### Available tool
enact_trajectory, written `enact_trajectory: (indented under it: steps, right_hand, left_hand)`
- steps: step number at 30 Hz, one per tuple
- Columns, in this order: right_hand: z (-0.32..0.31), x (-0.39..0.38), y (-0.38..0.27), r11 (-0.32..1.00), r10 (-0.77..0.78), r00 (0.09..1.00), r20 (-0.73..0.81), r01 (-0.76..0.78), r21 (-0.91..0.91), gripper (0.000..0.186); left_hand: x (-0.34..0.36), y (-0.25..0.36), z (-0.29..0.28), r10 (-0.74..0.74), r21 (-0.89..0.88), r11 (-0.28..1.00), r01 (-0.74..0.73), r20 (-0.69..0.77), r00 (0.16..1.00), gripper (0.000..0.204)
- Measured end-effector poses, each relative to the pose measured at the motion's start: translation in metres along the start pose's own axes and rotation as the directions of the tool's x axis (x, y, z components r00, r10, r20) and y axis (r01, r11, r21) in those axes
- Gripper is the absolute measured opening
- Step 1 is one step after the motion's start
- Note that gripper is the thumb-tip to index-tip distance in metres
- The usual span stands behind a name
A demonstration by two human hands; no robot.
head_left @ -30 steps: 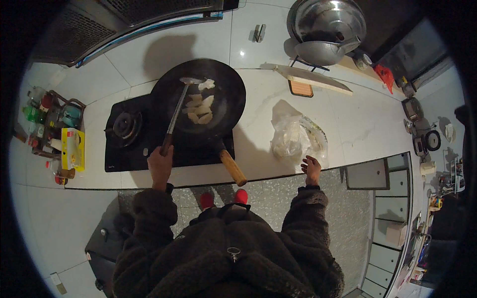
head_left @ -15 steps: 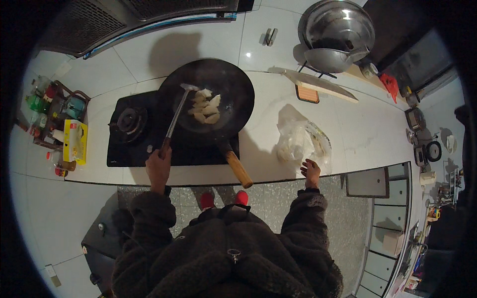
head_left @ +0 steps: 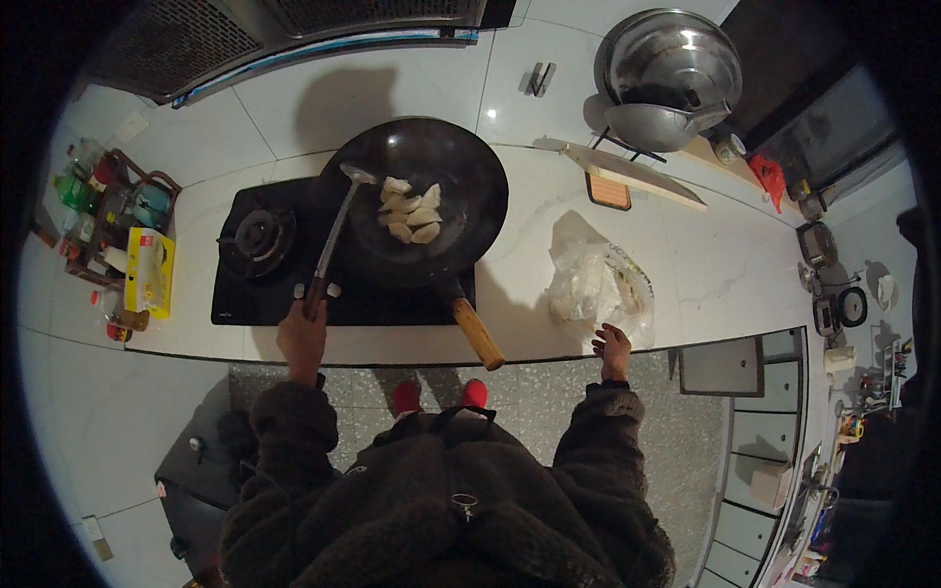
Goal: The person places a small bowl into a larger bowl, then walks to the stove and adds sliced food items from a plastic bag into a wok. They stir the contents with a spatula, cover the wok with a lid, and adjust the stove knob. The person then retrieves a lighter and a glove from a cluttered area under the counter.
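Note:
My left hand (head_left: 302, 341) is closed around the dark handle of a long metal spatula (head_left: 336, 230). The spatula's blade is by the left rim of a black wok (head_left: 475, 196), to the left of the food. Several pale dumplings (head_left: 410, 210) lie grouped in the middle of the wok, whose wooden handle (head_left: 478, 335) points toward me past the counter edge. My right hand (head_left: 613, 351) is at the counter's front edge with fingers apart, holding nothing. Just beyond it lies a crumpled clear plastic bag (head_left: 600, 286) with whitish contents I cannot make out.
The wok sits over the right side of a black gas stove (head_left: 240, 304), and a second burner (head_left: 260, 243) is at left. Bottles and a yellow box (head_left: 150, 274) stand farther left. A cutting board (head_left: 637, 176) leans near metal pans (head_left: 671, 64) at back right.
The spatula's blade has moved left, away from the dumplings to the wok's rim, as my left hand drew slightly left and toward me. My right hand has barely moved.

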State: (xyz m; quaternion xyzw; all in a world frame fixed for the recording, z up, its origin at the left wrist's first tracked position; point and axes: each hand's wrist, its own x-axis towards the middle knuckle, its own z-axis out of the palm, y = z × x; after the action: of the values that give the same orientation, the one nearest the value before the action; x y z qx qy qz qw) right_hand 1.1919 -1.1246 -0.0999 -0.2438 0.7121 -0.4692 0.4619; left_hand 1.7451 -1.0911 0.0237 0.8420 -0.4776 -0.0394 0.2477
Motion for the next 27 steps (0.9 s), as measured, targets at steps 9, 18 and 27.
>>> enact_trajectory:
  steps: [9, 18, 27]
  right_hand:
    - [-0.001, -0.009, 0.005, 1.0, 0.015, 1.0, -0.001, -0.015, 0.026, 0.025]
    - [0.005, -0.009, 0.008, 1.0, 0.013, 1.0, 0.019, -0.013, 0.006, 0.026]
    - [0.004, -0.011, 0.011, 1.0, 0.03, 1.0, 0.002, -0.03, 0.003, 0.024]
  left_hand:
    - [0.0, -0.013, -0.007, 0.004, 0.112, 0.994, -0.007, 0.026, 1.0, 0.035]
    - [0.004, -0.013, 0.0, 0.055, -0.099, 0.994, -0.049, 0.055, 0.997, 0.034]
    - [0.004, -0.001, -0.009, 0.144, -0.252, 0.963, -0.094, 0.186, 0.972, 0.035]
